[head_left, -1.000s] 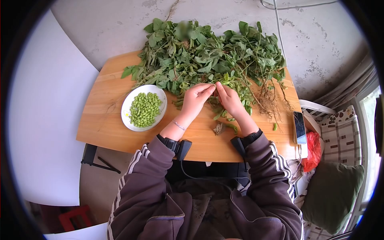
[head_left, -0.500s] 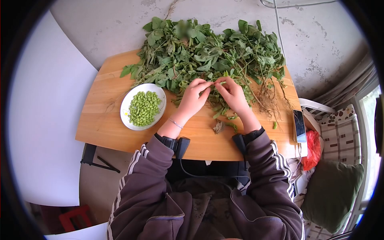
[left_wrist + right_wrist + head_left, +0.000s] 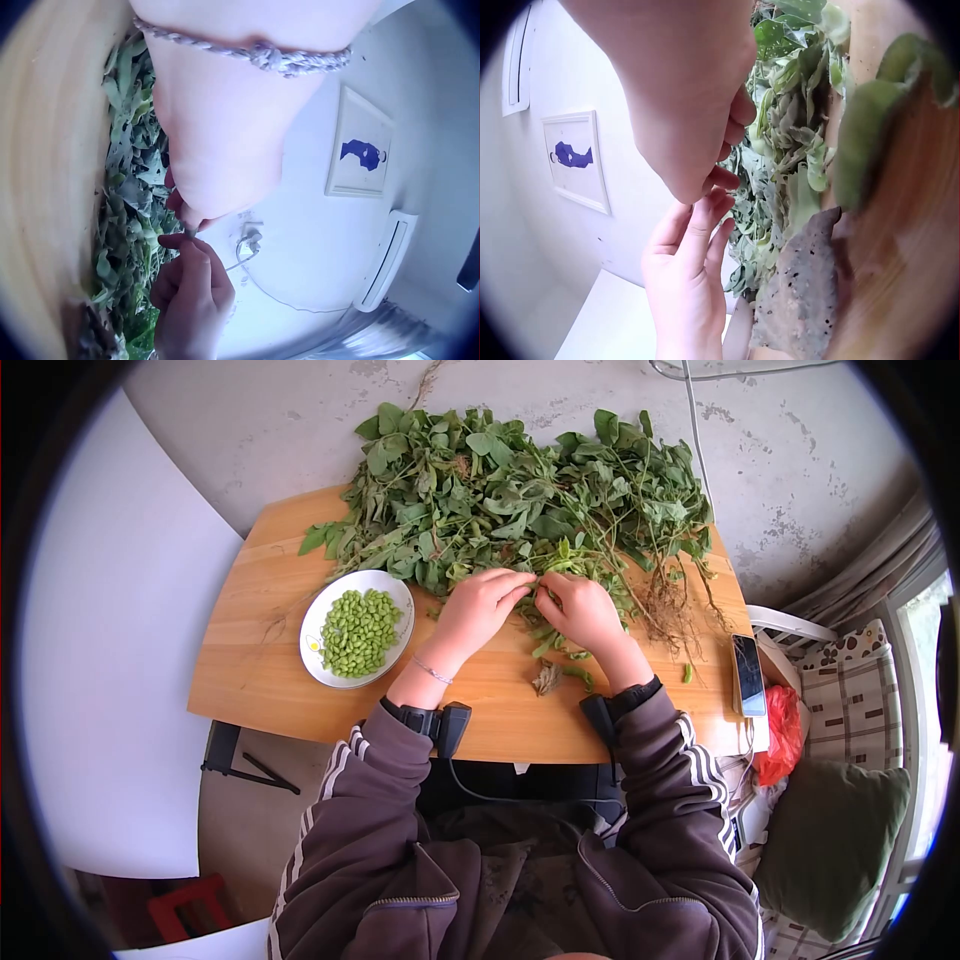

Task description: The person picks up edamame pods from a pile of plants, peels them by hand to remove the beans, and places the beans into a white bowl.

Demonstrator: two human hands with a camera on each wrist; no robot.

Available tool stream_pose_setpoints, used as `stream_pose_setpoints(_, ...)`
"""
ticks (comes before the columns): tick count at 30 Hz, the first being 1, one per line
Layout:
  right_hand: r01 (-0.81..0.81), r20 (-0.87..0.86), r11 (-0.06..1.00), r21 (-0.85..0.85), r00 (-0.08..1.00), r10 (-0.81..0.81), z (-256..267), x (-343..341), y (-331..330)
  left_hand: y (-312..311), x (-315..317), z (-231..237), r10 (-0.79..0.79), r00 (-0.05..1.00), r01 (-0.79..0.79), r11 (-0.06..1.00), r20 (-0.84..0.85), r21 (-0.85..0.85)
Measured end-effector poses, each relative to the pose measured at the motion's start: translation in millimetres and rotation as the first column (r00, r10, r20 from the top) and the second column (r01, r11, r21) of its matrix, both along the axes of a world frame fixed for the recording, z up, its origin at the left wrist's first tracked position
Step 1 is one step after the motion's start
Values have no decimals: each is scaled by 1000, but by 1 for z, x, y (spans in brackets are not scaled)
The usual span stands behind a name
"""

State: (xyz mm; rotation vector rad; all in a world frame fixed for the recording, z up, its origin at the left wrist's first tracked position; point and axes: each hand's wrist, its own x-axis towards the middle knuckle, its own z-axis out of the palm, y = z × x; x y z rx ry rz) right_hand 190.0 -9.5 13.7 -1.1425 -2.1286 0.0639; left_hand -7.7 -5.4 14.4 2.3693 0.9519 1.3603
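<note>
Head view: flaking wall (image 3: 775,470) behind wooden table (image 3: 250,630), over which left hand (image 3: 478,610) and right hand (image 3: 583,612) pinch what may be a pod (image 3: 190,233).

Hands (image 3: 477,610) (image 3: 582,612) close together, fingers bent

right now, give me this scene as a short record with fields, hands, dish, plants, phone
left hand: pinches a small green piece, possibly a pod
right hand: pinches the same piece, fingertips close to the left's
dish: on the table, left of both hands
dish contents: green beans
plants: leafy heap along the far side, roots at right
phone: at the table's right edge
</note>
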Motion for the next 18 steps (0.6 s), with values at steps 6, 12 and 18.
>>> stream_pose_setpoints(6, -33, 11, 996, -86, 999, 34, 5, 0, -3, 2, 1, -5, -26, 999, 27, 999, 28, -25)
stream_pose_setpoints(12, -26, -37, 984, -174, 999, 20, 4, -1, -3, -1, 1, -3, -52, 999, 51, 997, 17, 59)
stream_pose_setpoints(18, -130, -377, 904, -407, 926, -36, -3, -1, 3, -4, 6, 1, -20, 1000, 25, 974, -24, 227)
